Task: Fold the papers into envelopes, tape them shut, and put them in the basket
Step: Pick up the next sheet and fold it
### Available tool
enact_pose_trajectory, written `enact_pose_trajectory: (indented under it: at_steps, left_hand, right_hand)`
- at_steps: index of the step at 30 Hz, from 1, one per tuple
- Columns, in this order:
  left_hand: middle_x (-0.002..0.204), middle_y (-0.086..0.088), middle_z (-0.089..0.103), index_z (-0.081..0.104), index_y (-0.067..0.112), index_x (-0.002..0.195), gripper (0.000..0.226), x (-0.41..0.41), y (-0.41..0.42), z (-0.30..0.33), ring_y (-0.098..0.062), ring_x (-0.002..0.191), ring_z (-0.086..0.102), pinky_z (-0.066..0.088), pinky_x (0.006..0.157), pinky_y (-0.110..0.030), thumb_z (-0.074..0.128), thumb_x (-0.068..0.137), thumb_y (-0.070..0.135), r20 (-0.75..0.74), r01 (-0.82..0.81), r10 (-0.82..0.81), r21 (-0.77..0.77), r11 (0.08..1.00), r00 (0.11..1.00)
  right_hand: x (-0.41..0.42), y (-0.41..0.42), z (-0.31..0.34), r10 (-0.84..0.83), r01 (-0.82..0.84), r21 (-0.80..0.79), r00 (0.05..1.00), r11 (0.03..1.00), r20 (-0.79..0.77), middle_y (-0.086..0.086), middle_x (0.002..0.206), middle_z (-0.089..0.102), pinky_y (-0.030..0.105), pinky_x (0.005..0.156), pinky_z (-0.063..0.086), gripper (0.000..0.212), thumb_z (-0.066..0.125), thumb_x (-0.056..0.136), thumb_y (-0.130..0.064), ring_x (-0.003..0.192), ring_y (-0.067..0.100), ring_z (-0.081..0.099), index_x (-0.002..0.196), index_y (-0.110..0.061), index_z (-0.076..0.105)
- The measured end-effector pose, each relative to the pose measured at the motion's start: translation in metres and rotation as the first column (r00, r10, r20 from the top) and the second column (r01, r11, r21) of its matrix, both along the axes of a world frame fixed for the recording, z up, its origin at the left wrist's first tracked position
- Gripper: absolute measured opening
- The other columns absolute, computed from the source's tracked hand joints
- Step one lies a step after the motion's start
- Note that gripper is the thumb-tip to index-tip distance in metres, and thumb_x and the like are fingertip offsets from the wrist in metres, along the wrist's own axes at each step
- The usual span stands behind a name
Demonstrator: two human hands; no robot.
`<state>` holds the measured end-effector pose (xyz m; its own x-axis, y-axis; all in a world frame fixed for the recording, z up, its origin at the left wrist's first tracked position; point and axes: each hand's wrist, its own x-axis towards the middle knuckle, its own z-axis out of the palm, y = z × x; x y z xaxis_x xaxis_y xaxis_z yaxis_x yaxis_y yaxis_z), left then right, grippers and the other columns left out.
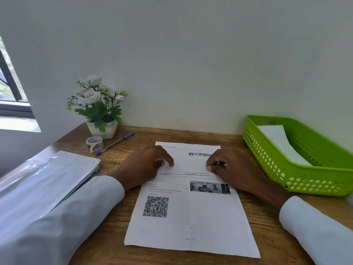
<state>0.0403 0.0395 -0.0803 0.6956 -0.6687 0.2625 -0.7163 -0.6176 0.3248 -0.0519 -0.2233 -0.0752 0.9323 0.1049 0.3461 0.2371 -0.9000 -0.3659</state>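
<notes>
A printed sheet of paper [193, 217] with a QR code and small photos lies flat on the wooden desk [257, 213] in front of me. Its far part looks folded toward me, with the folded edge running across the sheet between my hands. My left hand [145, 167] rests on the fold's left side, fingers curled down onto the paper. My right hand [227, 167] presses the fold's right side with bent fingertips. A green plastic basket [305, 182] stands at the right and holds one white folded paper [280, 142]. A roll of patterned tape [94, 144] sits at the back left.
A blue pen [114, 143] lies beside the tape. A white pot of artificial flowers [99, 109] stands against the wall. A stack of papers in clear plastic [49, 176] lies at the left, partly under my sleeve. A window is at the far left.
</notes>
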Motion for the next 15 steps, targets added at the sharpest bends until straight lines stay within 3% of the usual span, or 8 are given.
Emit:
enact_pose_trajectory:
  at_steps: [6, 10, 15]
  left_hand:
    - [0.124, 0.016, 0.061, 0.067, 0.037, 0.111, 0.023, -0.003, -0.004, 0.013, -0.008, 0.117, 0.053, 0.046, 0.097, -0.032, 0.059, 0.093, 0.025, -0.010, 0.016, -0.016, 0.087, 0.996, 1.000]
    - [0.111, 0.015, 0.067, 0.066, 0.033, 0.112, 0.022, -0.011, 0.004, 0.038, -0.004, 0.098, 0.061, 0.052, 0.083, -0.027, 0.063, 0.090, 0.035, 0.032, -0.003, 0.000, 0.091, 0.996, 0.999]
    - [0.094, 0.008, 0.074, 0.073, 0.026, 0.097, 0.014, -0.024, 0.047, 0.060, -0.008, 0.084, 0.068, 0.057, 0.076, -0.034, 0.068, 0.084, 0.025, 0.055, -0.073, 0.078, -0.083, 0.994, 0.995]
  right_hand:
    - [-0.002, 0.014, 0.005, 0.010, -0.010, 0.009, 0.999, 1.000, 0.036, -0.020, 0.092, 0.067, 0.027, 0.079, 0.050, 0.011, 0.073, 0.085, -0.031, 0.085, 0.002, 0.061, 0.094, -0.026, 0.075]
    - [0.005, 0.057, 0.022, 0.081, -0.083, 0.236, 0.997, 0.968, 0.017, -0.011, 0.092, 0.074, 0.030, 0.078, 0.059, 0.013, 0.076, 0.084, -0.028, 0.082, 0.005, 0.069, 0.094, -0.020, 0.076]
    - [0.020, 0.132, 0.037, 0.199, -0.145, 0.527, 0.979, 0.837, -0.046, -0.004, 0.085, 0.077, 0.036, 0.079, 0.056, 0.010, 0.076, 0.084, -0.027, 0.079, 0.011, 0.071, 0.088, -0.018, 0.076]
